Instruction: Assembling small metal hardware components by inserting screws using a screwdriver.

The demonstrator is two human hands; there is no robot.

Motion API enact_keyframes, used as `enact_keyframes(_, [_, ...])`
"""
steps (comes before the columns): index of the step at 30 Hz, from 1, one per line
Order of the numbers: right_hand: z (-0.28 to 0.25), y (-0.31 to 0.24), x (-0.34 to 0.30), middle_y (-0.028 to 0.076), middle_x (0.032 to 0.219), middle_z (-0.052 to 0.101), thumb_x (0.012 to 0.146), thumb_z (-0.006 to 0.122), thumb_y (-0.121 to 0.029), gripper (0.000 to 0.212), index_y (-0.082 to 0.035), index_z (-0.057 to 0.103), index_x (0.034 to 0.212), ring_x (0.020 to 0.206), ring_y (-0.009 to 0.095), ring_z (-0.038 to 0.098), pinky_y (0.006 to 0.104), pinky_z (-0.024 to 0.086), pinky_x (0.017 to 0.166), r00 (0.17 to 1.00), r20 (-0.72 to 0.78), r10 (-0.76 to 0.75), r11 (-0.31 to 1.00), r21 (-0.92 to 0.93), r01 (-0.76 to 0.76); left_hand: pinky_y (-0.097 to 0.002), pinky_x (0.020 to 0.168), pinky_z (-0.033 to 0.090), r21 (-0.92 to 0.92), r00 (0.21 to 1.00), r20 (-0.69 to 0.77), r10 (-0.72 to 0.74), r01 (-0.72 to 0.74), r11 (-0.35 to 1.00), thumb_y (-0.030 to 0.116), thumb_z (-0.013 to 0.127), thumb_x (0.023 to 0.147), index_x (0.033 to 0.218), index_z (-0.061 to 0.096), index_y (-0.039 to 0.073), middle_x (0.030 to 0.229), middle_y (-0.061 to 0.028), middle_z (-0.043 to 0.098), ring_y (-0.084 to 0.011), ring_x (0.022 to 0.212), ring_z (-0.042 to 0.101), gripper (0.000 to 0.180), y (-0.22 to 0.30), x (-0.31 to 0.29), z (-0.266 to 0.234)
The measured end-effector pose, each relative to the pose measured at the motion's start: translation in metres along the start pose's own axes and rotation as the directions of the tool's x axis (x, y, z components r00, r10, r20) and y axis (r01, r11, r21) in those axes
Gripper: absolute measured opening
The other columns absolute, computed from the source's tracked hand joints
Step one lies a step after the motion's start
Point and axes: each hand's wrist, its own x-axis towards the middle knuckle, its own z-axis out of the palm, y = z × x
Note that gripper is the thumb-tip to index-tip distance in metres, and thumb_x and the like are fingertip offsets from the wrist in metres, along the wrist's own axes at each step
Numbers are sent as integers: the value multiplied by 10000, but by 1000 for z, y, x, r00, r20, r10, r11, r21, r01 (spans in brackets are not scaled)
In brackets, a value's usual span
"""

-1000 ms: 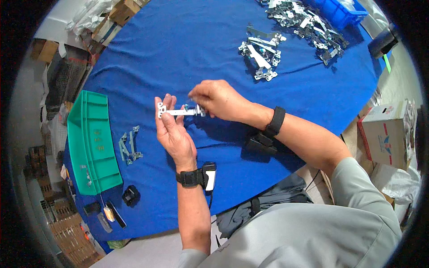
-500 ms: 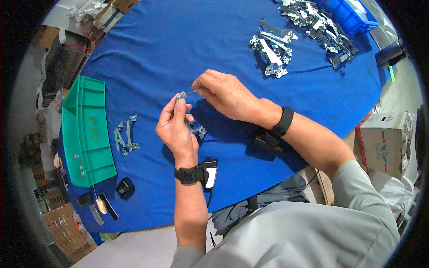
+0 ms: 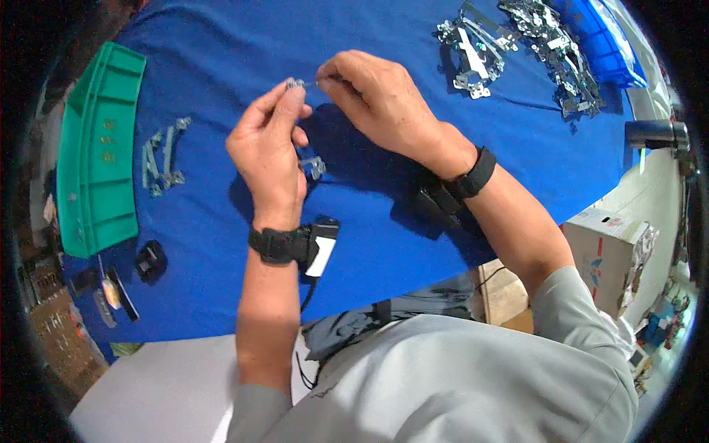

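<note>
Holds a small silver metal fitting [image 3: 295, 83] in the left hand [image 3: 269, 148], with thumb and fingertips clamped on it above the blue cloth-covered table [image 3: 369, 244]. Lets another silver metal end [image 3: 316, 168] show just beside that palm; cannot tell whether joined to the fitting. Pinches a thin grey rod [image 3: 314, 83] in the right hand [image 3: 388, 103], with thumb and forefinger pressed together, pointing it at the fitting; cannot tell whether touching. Wears 2 black wrist straps [image 3: 276, 246], 1 on each arm. Has, to the left, loose silver metal brackets [image 3: 168, 151] near a long green plastic tray [image 3: 111, 188] with compartments, and a small black object [image 3: 151, 262] near its lower end. Has, to the upper right, 1 cluster of silver and black metal brackets [image 3: 473, 59], 1 bigger heap of similar metal parts [image 3: 557, 63], and a blue plastic bin [image 3: 591, 37] beside that heap.
</note>
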Motion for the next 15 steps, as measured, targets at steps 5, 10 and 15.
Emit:
enact_keyframes(5, [2,-2,-2,180,806,635,877,626,-126,118,-19,596,917,762,379,633,443,512,663,999,-14,45,999,-4,-46,-171,494,395,27,999,29,13,-14,1000,130,755,860,1043,711,-32,808,-87,704,-53,581,554,248,-6,0,-3])
enact_keyframes(10, [5,3,-3,174,795,639,864,647,-158,141,-35,607,921,738,374,637,450,508,634,999,-9,42,999,-17,-42,-165,501,389,7,998,52,34,-35,999,111,737,870,1055,711,-28,808,-89,708,-44,560,534,233,-10,0,-4])
enact_keyframes(15, [3,8,-3,175,781,638,866,646,-195,160,-45,619,913,728,381,636,465,509,631,1000,-16,16,997,-81,-18,-159,498,388,-11,999,19,32,-31,999,84,728,871,1050,712,-26,830,-95,713,-49,562,540,211,-7,-6,0])
